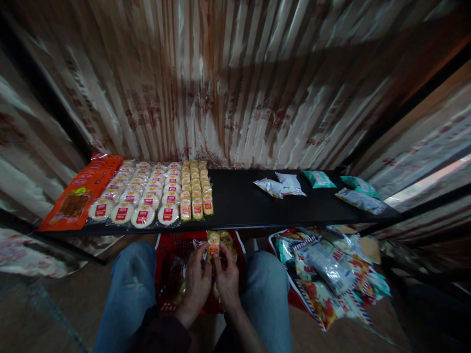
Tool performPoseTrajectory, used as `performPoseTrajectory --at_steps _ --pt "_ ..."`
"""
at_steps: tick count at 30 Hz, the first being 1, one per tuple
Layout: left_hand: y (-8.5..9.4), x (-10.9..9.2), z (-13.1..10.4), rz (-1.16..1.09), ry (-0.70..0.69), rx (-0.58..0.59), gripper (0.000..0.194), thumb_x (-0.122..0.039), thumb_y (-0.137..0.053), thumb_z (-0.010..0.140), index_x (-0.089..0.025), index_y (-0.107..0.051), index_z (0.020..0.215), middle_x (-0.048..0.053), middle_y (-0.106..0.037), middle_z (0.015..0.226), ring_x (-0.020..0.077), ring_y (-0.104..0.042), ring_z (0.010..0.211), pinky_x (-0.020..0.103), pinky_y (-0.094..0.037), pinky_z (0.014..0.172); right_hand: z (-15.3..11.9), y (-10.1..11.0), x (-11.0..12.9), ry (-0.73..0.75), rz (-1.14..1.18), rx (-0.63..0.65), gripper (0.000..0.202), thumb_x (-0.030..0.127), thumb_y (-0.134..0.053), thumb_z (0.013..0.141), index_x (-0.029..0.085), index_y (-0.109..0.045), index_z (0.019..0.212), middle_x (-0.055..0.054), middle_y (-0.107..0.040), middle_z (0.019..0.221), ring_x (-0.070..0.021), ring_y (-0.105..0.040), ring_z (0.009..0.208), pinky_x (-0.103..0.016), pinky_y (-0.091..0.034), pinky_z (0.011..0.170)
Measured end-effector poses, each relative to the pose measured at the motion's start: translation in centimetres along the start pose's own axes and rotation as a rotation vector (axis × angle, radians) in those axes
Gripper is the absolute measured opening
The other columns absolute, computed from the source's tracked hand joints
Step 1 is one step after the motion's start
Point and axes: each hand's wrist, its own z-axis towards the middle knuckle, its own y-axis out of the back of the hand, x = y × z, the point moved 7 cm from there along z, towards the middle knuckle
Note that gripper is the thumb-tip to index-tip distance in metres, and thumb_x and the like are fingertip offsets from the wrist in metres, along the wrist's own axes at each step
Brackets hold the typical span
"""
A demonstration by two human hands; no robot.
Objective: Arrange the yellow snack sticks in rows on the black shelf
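A small yellow snack packet (213, 243) with a red and white label is pinched between my left hand (198, 274) and my right hand (226, 274). Both hands are over a red basket (160, 274) between the knees, just below the shelf's front edge. On the black shelf (239, 201), rows of similar yellow packets (196, 189) stand beside rows of round white crackers (143, 215) in clear wrappers. An orange bag (79, 196) lies at the shelf's left end.
White packets (281, 186) and green packets (318, 179) lie on the shelf's right part. A second red basket (294, 291), heaped with snack bags (327, 264), stands right of the right knee. Black posts and crinkled sheeting (235, 83) enclose the shelf.
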Motion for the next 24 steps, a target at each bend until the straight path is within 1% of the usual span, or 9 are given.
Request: performPoseTrajectory --at_steps 3,8,16,20,24 --pt "-0.2 -0.9 0.8 0.009 -0.030 -0.022 0.037 -0.019 -0.047 0.077 -0.023 -0.061 0.111 0.010 -0.064 0.117 0.0225 -0.058 0.110 0.040 -0.042 0.100 0.9 -0.1 1.2 0.034 -0.017 0.008 0.039 0.040 -0.058 0.079 0.023 -0.064 0.113 -0.009 -0.066 0.117 -0.0256 -0.061 0.107 -0.041 -0.047 0.096" --pt "-0.4 -2.4 1.9 0.035 -0.121 -0.053 0.040 -0.014 -0.043 0.079 -0.018 -0.057 0.115 0.010 -0.062 0.119 0.0201 -0.056 0.111 0.042 -0.043 0.100 2.7 -0.5 3.4 0.134 -0.016 0.056 0.038 0.039 -0.056 0.083 0.020 -0.061 0.115 -0.010 -0.065 0.117 -0.0234 -0.062 0.104 -0.041 -0.049 0.092" --pt "-0.6 -4.1 3.9 0.069 -0.231 -0.087 0.042 -0.010 -0.042 0.077 -0.017 -0.055 0.116 0.011 -0.061 0.118 0.0204 -0.055 0.112 0.041 -0.046 0.098 5.1 -1.3 5.2 0.224 -0.096 0.077 0.036 0.036 -0.052 0.086 0.019 -0.059 0.117 -0.010 -0.065 0.117 -0.0225 -0.061 0.106 -0.040 -0.047 0.096" --pt "-0.6 -5.1 5.1 0.074 -0.244 -0.109 0.039 -0.009 -0.042 0.078 -0.015 -0.056 0.114 0.013 -0.058 0.119 0.0204 -0.054 0.112 0.040 -0.048 0.096 6.2 -1.8 6.2 0.259 -0.088 0.101 0.036 0.034 -0.051 0.086 0.019 -0.057 0.118 -0.010 -0.064 0.117 -0.0222 -0.061 0.106 -0.039 -0.047 0.096" --pt "-0.9 -6.1 6.1 0.067 -0.248 -0.106 0.041 -0.007 -0.041 0.078 -0.016 -0.055 0.115 0.011 -0.058 0.119 0.0195 -0.054 0.114 0.038 -0.048 0.096 7.3 -2.0 6.7 0.270 -0.081 0.106 0.036 0.034 -0.051 0.086 0.018 -0.056 0.118 -0.011 -0.063 0.118 -0.0225 -0.060 0.107 -0.039 -0.047 0.096"
